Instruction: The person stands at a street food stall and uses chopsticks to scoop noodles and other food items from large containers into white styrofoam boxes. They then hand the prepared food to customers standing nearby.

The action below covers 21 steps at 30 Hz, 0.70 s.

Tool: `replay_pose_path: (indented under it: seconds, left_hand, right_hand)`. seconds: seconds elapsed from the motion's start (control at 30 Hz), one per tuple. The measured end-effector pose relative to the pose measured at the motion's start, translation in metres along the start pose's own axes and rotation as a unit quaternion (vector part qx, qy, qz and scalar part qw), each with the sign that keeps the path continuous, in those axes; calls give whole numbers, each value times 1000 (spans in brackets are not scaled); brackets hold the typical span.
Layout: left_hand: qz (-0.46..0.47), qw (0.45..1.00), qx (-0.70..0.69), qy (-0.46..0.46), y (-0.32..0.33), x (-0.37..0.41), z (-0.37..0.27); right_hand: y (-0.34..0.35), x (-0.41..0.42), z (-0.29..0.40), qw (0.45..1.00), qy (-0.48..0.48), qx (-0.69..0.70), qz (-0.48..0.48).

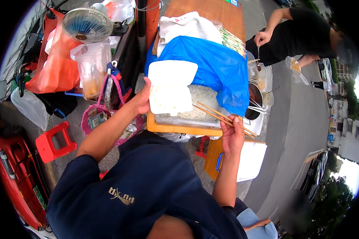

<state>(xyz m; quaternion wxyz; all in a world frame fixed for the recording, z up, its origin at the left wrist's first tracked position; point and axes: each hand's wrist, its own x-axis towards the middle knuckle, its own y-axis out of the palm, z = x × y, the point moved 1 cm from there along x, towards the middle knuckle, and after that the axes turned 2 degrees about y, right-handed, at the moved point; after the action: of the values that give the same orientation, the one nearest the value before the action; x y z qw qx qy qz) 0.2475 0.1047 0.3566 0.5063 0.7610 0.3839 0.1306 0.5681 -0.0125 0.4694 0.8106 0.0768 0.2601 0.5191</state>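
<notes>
My left hand (142, 97) holds an opened white foam takeaway box (173, 71) by its left side. Pale food, apparently noodles (164, 98), lies in its lower half. My right hand (233, 133) grips a pair of long wooden chopsticks (214, 113), whose tips are at the right edge of the box. Behind and beneath the box, white noodles (202, 98) fill a plastic-lined tray with a yellow-orange rim (182, 128). A blue plastic sheet (203, 62) covers the far part of the tray.
A white towel (187, 28) and wrapped chopsticks (232, 41) lie beyond the sheet. At the right are a metal pot (255, 98) and a person in black (296, 35). A fan (86, 25), a pink basket (88, 119) and a red stool (56, 142) are at the left.
</notes>
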Motion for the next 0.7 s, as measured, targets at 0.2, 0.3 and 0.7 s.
replay_pose_path:
  seconds: [0.2,0.3,0.7]
  left_hand:
    - [2,997,-41,-57,-16,2,18]
    - [7,990,-72,-119,-11,10,25]
    - [139,925,177,-305,108,69,100]
  right_hand:
    - [-31,-11,1,991,-53,20,-120]
    - [-46,-6,3,979,-77,-41,-186]
    - [-85,-23,-15,865,98,-443,217]
